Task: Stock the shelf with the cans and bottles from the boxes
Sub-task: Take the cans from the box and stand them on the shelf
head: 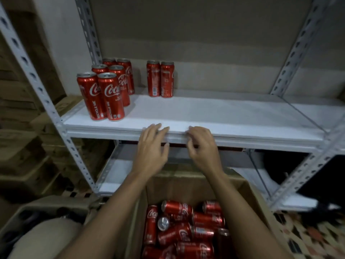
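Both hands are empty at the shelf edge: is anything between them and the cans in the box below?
Nothing visible. The left hand and right hand are above the open cardboard box; the loose cans lie uncovered inside.

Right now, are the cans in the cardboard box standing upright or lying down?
Lying down, mostly. The cans in the cardboard box lie jumbled on their sides, and one shows its silver end toward the camera.
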